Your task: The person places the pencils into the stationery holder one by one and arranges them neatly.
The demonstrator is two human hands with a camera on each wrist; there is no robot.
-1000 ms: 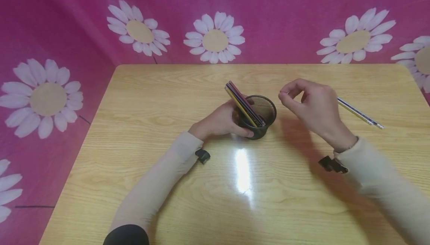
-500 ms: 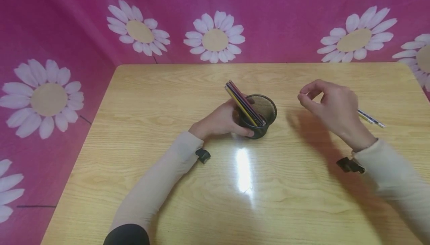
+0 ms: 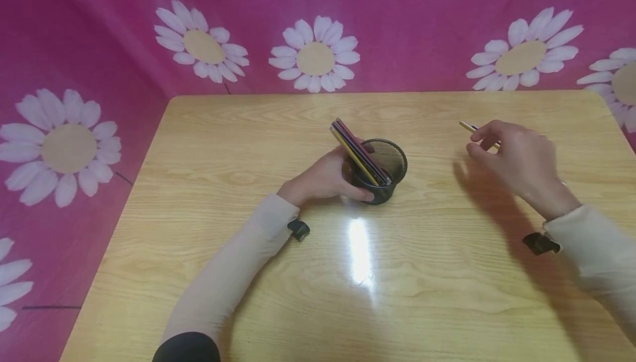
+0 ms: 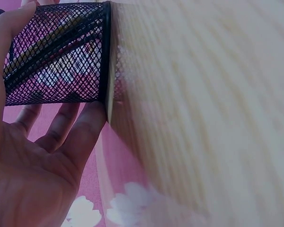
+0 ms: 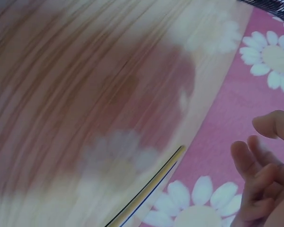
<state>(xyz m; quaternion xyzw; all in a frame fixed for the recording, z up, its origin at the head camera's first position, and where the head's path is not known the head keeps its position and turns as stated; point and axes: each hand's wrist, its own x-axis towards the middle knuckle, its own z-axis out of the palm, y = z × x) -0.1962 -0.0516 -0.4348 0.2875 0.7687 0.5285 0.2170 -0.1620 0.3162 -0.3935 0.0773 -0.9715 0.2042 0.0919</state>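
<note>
The right hand [image 3: 521,160] has shifted rightward over a pencil [image 5: 147,187] (fingers loosely parted, holding nothing); the left hand [image 3: 328,177] grips the mesh cup [image 3: 391,156].

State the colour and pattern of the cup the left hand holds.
The cup is black mesh, best seen from the left wrist.

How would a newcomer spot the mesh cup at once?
On the wood-grain table, find the left hand near the middle. It grips a black cup with pencils sticking out; the round rim and see-through mesh wall distinguish it from those slim sticks.
</note>
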